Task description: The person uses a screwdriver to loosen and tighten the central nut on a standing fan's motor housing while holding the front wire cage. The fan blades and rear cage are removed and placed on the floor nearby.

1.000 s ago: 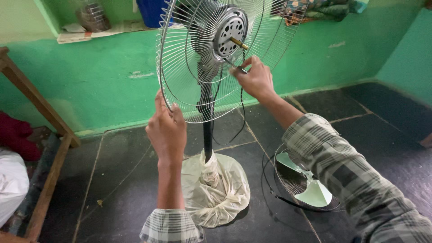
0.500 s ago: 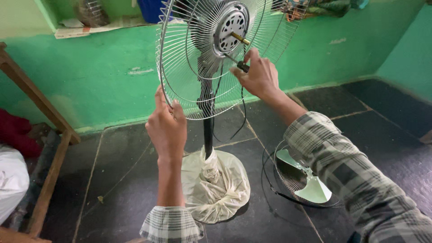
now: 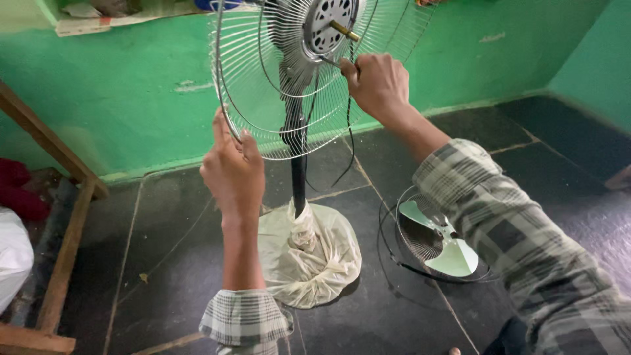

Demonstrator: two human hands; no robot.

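Since the frame half a second back, the view sits closer and a little lower on the pedestal fan; the motor hub (image 3: pixel 332 23) now lies at the top centre of the frame, its brass shaft pointing right. Right hand (image 3: pixel 374 82) is still at the hub, just below the shaft, fingers clenched round a slim tool or fastener; which one, I cannot tell. Its position against the hub is nearly unchanged, so the work at the motor face reads as still under way, not finished.

Left hand (image 3: pixel 231 172), centre left, keeps its grasp on the lower rim of the rear wire guard (image 3: pixel 263 125), fingers curled over the outer ring, steadying it.

The fan's black pole (image 3: pixel 298 184) drops through frame centre to a base wrapped in a pale, crumpled plastic bag (image 3: pixel 309 253), knotted at the pole.

Lower right of centre, on the dark floor (image 3: pixel 164 263): the front guard (image 3: pixel 411 230) lying flat, with the pale green blade (image 3: pixel 447 246) resting inside it. A black cord hangs from the hub.

Packages, signs: white bundle (image 3: pixel 13 253) at the left edge; a flat pale strip on the ledge (image 3: pixel 98 23), upper left, detail too small to tell. Green wall (image 3: pixel 118 92) bears no sign.
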